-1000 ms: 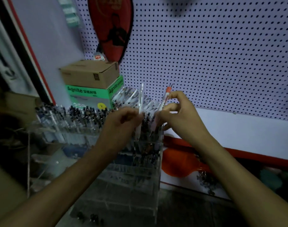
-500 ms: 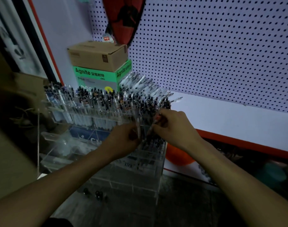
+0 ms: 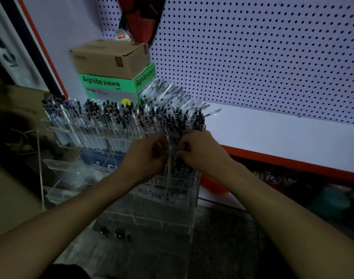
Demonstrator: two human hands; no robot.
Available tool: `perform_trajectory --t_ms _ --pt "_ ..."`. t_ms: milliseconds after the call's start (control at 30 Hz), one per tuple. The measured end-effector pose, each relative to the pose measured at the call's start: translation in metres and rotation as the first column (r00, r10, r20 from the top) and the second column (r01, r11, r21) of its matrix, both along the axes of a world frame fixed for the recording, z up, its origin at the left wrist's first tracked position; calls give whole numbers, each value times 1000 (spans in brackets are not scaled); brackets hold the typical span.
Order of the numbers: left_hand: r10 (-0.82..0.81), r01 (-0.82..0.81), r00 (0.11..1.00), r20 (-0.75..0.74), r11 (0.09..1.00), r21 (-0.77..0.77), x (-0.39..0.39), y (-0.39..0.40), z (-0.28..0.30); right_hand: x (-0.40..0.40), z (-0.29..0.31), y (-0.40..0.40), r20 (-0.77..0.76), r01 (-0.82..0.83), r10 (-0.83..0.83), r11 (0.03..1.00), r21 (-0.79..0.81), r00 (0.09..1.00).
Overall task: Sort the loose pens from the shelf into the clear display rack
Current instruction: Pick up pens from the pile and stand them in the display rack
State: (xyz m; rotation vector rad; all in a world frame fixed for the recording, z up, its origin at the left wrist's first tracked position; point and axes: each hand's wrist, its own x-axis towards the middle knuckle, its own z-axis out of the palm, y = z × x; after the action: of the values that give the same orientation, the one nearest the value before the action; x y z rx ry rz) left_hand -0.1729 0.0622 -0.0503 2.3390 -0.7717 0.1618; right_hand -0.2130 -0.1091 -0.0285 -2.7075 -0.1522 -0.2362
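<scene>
Reaching into the right end of the clear display rack (image 3: 119, 135), both hands meet at its second tier. The left hand (image 3: 146, 156) has its fingers curled round a clear pen (image 3: 168, 158) that stands nearly upright, tip down in a rack slot. The right hand (image 3: 200, 152) has its fingers bunched at a pen with a red part (image 3: 184, 147), just beside the first; how firmly it pinches is hard to tell in the dim light. Filed pens (image 3: 111, 115) crowd the rack's top tier. Behind the rack, loose pens (image 3: 172, 95) lie fanned on the white shelf (image 3: 282, 133), next to a green box (image 3: 111, 87) with a brown carton (image 3: 109, 57) on top.
</scene>
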Motion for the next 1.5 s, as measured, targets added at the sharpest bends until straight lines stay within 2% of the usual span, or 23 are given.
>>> perform_trajectory --t_ms 133,400,767,933,1233,1300,1400,1500 --pt "5 -4 1000 -26 998 59 0 0 -3 1 6 4 81 19 -25 997 73 996" --pt "4 -1 998 -57 999 38 1 2 -10 11 -1 15 52 36 -30 993 -111 998" --pt "36 -38 988 -152 999 -11 0 7 -19 0 -8 28 -72 47 -64 975 -216 995" --pt "27 -15 992 -125 996 93 -4 3 -23 -6 4 22 -181 31 -49 995 -100 982" --pt "-20 25 998 -53 997 78 -6 24 -14 -35 27 -8 43 -25 23 999 45 999" --pt "2 -2 1000 -2 1000 6 -6 25 4 -38 30 -16 83 -31 21 993 116 996" --pt "-16 12 1000 -14 973 -230 -10 19 34 -39 38 -28 191 -1 -51 965 262 980" --pt "-83 64 996 -36 928 -366 -7 1 63 -35 47 -45 209 51 -186 851 522 960"
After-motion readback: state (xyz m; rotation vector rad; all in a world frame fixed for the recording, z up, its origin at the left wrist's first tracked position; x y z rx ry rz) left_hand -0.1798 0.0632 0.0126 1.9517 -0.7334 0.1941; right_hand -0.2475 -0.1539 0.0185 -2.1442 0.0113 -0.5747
